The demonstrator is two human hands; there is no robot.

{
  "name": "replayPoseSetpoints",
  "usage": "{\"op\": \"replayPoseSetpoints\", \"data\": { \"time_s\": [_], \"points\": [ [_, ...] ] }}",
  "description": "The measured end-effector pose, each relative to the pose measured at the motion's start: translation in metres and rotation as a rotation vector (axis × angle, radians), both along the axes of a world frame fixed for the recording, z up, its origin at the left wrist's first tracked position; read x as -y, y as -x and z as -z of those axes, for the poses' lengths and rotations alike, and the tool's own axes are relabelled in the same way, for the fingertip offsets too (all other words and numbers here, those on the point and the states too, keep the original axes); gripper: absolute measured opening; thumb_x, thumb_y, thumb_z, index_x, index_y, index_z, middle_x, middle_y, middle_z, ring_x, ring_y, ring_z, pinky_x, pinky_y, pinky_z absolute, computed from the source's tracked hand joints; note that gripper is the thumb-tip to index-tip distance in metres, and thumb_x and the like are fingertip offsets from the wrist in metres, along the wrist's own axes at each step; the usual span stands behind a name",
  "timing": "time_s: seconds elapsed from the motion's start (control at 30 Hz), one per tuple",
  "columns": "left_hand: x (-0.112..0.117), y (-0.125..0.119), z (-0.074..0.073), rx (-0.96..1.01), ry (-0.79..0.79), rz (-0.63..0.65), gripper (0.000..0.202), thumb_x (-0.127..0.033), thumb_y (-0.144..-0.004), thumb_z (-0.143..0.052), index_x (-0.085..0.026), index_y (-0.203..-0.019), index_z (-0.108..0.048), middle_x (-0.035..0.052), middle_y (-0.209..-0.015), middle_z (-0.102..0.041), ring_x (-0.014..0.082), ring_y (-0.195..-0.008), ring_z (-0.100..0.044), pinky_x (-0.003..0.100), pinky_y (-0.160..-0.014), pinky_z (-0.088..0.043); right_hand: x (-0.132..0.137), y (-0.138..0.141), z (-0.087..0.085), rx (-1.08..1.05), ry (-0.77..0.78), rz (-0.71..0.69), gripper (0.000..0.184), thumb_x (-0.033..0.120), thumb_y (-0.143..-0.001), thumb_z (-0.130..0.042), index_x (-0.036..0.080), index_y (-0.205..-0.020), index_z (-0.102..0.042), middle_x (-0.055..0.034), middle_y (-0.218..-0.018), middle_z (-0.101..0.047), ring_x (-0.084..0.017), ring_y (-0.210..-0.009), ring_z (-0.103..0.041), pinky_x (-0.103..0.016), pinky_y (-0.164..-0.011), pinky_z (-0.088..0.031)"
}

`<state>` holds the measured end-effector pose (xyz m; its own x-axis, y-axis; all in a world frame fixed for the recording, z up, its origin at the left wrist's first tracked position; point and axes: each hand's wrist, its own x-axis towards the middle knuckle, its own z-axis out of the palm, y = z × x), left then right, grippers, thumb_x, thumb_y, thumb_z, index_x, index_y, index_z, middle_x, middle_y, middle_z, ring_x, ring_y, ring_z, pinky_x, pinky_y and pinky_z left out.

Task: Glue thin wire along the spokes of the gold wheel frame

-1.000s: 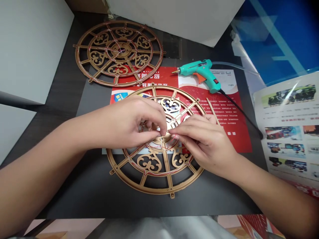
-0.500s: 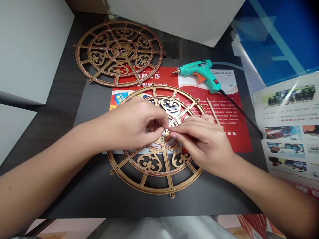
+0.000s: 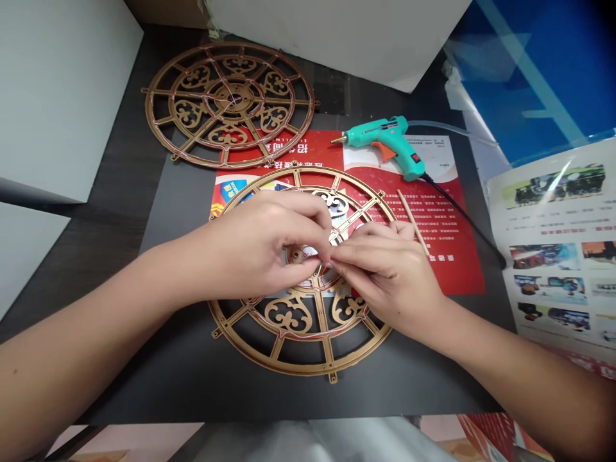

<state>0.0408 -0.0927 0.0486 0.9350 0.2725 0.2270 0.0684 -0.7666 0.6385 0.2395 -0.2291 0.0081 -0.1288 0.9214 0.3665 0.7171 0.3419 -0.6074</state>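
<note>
A round gold openwork frame (image 3: 289,367) lies on the table, with thin red and white wires (image 3: 308,334) running along its rings and spokes. Over its centre, the fingertips of my two hands meet. My left hand (image 3: 283,240) is closed in a pinch, and whatever sits between its thumb and forefinger is hidden. Opposite it, my right hand (image 3: 389,276) pinches a thin wire, of which only a trace of red shows at the fingertips. Both hands cover much of the frame's hub.
A second gold frame with wires (image 3: 231,144) lies at the back left. The teal glue gun (image 3: 385,142) rests on a red printed sheet (image 3: 462,256), its black cord trailing right. Beside my right hand lies a thin stick (image 3: 411,218). White boxes (image 3: 337,38) stand behind.
My left hand has shifted slightly right and its fingertips now press against those of my right hand. The red wire end at the right fingertips shows less than before.
</note>
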Motion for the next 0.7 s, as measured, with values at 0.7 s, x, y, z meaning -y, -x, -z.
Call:
{"op": "replayPoseSetpoints", "data": {
  "time_s": [0.7],
  "points": [
    [-0.002,0.003,0.004,-0.047,-0.168,0.128,0.029,-0.02,-0.109,-0.057,-0.017,-0.092,-0.08,0.0082,-0.092,-0.082,0.0178,-0.083,-0.073,0.027,-0.076,-0.053,0.001,0.001,-0.005,-0.191,0.082,-0.005,0.015,0.023,-0.103,-0.077,0.03,-0.103,-0.09,-0.0032,-0.091,-0.07,-0.02,-0.093,-0.059,-0.041,-0.084,-0.042]
  ]
}}
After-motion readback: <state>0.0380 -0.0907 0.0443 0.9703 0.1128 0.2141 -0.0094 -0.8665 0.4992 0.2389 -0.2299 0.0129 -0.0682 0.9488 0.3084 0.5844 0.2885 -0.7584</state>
